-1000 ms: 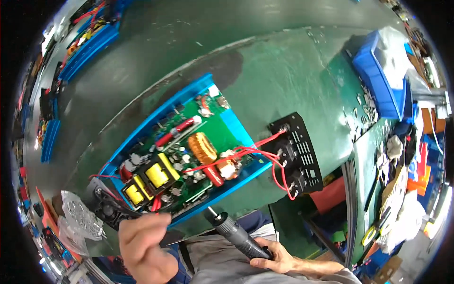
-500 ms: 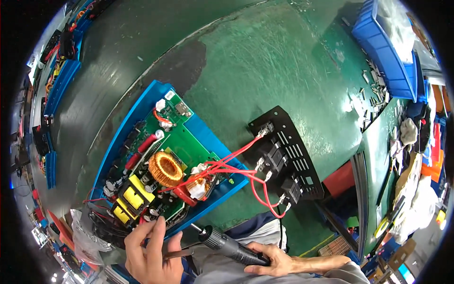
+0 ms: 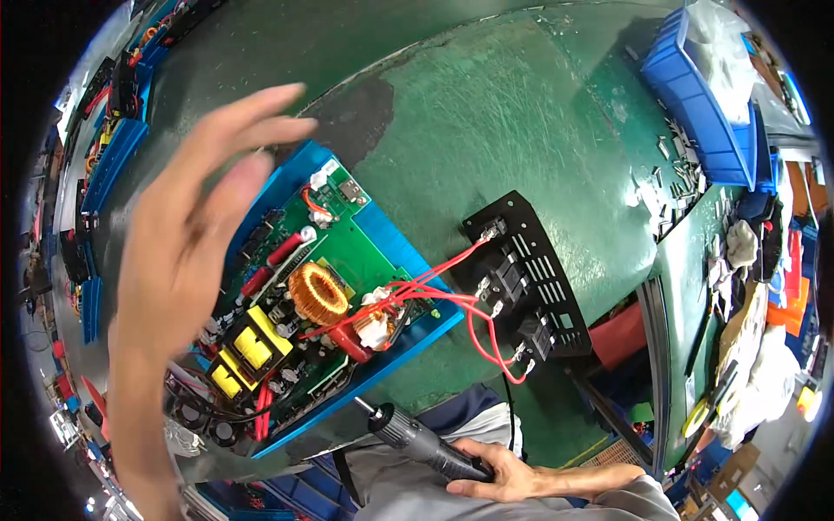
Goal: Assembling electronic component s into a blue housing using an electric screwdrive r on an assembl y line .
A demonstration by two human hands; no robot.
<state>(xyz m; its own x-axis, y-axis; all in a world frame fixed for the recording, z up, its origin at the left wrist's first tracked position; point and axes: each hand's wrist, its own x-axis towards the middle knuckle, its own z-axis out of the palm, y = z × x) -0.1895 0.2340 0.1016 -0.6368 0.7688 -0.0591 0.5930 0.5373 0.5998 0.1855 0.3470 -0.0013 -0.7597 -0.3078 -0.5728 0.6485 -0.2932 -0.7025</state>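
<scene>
Green bench, right hand grip clasping screwdriver, left hand spread

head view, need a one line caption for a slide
Left hand raised open above a green circuit board in a blue case, right hand gripping a black power screwdriver.

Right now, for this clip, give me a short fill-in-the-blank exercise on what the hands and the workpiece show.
1. The right hand grips a black electric ____ near the lower edge.
2. The left hand is raised with its fingers ____, holding nothing.
3. Red wires join the green circuit board to the black ____ panel lying on the green table.
4. The board sits in a ____ case.

Missing words: screwdriver; spread; vented; blue
</scene>
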